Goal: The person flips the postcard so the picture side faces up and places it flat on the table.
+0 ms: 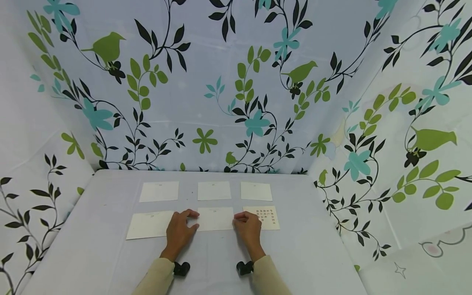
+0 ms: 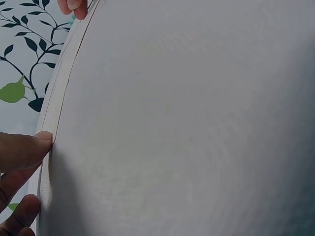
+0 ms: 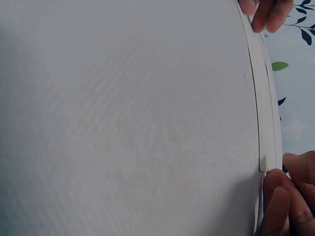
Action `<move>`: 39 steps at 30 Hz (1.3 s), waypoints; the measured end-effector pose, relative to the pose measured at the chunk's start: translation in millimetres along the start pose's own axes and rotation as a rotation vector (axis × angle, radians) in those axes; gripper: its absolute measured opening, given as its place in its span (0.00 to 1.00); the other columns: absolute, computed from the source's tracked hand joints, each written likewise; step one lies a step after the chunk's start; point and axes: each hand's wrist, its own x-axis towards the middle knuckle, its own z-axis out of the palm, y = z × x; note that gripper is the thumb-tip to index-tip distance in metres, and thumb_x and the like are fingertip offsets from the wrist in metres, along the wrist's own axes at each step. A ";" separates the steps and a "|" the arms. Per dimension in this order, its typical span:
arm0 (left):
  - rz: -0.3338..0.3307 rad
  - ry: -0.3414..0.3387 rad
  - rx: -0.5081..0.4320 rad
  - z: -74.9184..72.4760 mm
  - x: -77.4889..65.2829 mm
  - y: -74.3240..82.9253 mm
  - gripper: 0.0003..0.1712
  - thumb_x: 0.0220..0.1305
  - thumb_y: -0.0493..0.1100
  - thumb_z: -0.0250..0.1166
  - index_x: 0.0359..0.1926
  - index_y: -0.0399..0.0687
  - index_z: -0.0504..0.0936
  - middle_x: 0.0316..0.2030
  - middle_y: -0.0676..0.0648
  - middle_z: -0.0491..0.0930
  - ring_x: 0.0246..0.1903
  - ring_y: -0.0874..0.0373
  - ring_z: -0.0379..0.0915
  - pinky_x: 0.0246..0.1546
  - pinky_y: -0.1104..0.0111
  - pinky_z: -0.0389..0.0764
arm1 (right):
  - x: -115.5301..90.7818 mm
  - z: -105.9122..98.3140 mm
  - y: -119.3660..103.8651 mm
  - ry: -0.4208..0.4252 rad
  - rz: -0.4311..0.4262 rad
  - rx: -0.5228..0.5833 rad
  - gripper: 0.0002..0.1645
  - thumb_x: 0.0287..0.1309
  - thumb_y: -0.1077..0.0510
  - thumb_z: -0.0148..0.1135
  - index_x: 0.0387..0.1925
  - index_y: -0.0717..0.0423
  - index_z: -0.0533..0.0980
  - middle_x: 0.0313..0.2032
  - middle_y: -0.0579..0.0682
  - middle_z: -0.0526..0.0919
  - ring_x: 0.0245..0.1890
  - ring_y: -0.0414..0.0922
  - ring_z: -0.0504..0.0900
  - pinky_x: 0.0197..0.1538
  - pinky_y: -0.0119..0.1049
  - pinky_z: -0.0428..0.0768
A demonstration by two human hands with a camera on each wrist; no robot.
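A blank white card (image 1: 215, 219) lies flat in the middle of the near row on the white table. My left hand (image 1: 180, 230) is at its left edge, thumb and forefinger curved apart, the fingertips against or very close to that edge. In the left wrist view the thumb (image 2: 43, 138) touches the card's side. At the right edge, my right hand (image 1: 248, 229) has its thumb and fingers drawn together, seeming to pinch the card's edge. A printed card (image 1: 272, 217) with rows of small brown marks lies partly behind the right hand.
A larger blank card (image 1: 147, 225) lies left of the left hand. Behind, a far row holds a left card (image 1: 159, 191), a middle card (image 1: 214, 191) and a right card (image 1: 256, 191). Patterned curtains (image 1: 184, 102) hang beyond the table (image 1: 302, 262) and along its sides.
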 end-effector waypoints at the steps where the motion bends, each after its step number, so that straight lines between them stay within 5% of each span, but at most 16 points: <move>1: -0.003 -0.001 -0.001 0.5 -0.1 0.2 0.20 0.50 0.34 0.82 0.45 0.53 0.90 0.41 0.50 0.90 0.36 0.56 0.68 0.34 0.65 0.67 | 0.0 0.1 -0.2 0.000 -0.002 -0.001 0.07 0.54 0.66 0.77 0.33 0.52 0.89 0.32 0.48 0.92 0.34 0.40 0.90 0.39 0.35 0.85; 23: -0.009 -0.032 0.003 -2.0 1.2 2.4 0.20 0.52 0.34 0.81 0.46 0.53 0.90 0.43 0.49 0.90 0.37 0.55 0.69 0.35 0.64 0.67 | 7.3 -4.5 -6.8 0.001 0.046 0.076 0.06 0.56 0.64 0.78 0.34 0.51 0.89 0.32 0.46 0.91 0.33 0.40 0.88 0.38 0.32 0.83; 33: -0.013 -0.042 0.004 -3.5 0.3 4.0 0.18 0.53 0.35 0.81 0.46 0.53 0.90 0.41 0.48 0.89 0.36 0.55 0.67 0.34 0.64 0.66 | 10.5 -8.5 -6.9 -0.071 0.113 0.074 0.03 0.60 0.63 0.76 0.36 0.52 0.89 0.33 0.47 0.91 0.34 0.40 0.86 0.37 0.32 0.83; 39: -0.014 -0.046 0.004 -4.3 0.8 4.0 0.17 0.54 0.36 0.81 0.44 0.54 0.90 0.39 0.49 0.88 0.35 0.56 0.66 0.35 0.63 0.67 | 13.6 -10.2 -3.1 -0.141 0.159 0.190 0.04 0.60 0.64 0.76 0.38 0.57 0.89 0.34 0.50 0.91 0.32 0.40 0.88 0.38 0.34 0.87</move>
